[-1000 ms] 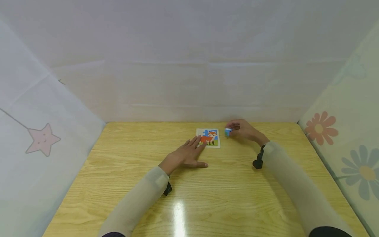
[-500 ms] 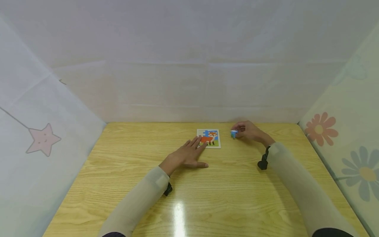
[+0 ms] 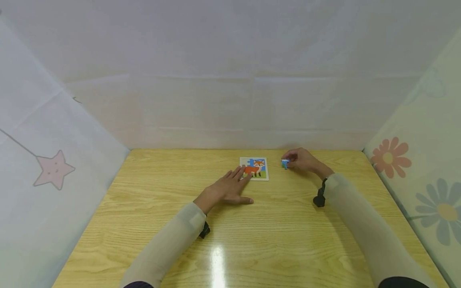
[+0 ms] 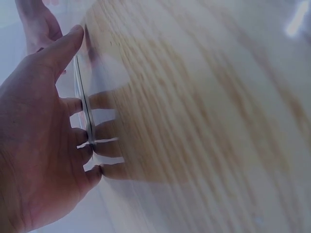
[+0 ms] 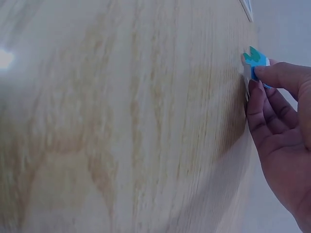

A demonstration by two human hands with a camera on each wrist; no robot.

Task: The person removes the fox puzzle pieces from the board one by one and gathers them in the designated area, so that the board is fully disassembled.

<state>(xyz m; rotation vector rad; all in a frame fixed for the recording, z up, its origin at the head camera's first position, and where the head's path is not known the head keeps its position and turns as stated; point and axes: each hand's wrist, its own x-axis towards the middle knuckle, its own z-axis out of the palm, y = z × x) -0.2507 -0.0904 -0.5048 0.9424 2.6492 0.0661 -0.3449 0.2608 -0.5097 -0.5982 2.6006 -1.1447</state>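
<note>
A square jigsaw puzzle [image 3: 259, 172] with a fox picture and a white frame lies near the back of the table. A pale gap shows at its upper left. My left hand [image 3: 228, 188] rests on its lower left with fingers straight and spread, covering that corner. To the right of the puzzle, my right hand [image 3: 302, 159] pinches a blue and green puzzle piece [image 5: 256, 59] between thumb and fingers. In the right wrist view the piece is tilted up close over the tabletop, its tabbed edge pointing away from the hand.
The wooden table [image 3: 173, 180] reaches back to a white cloth wall [image 3: 191, 104]. Printed cloth walls with a star [image 3: 53, 169] and flowers [image 3: 388, 157] stand at either side. A glare spot lies at the front middle of the tabletop.
My right hand has moved a little to the right, away from the puzzle, with the piece in its fingers, then nearly stopped. The left hand has stayed in place on the puzzle.
</note>
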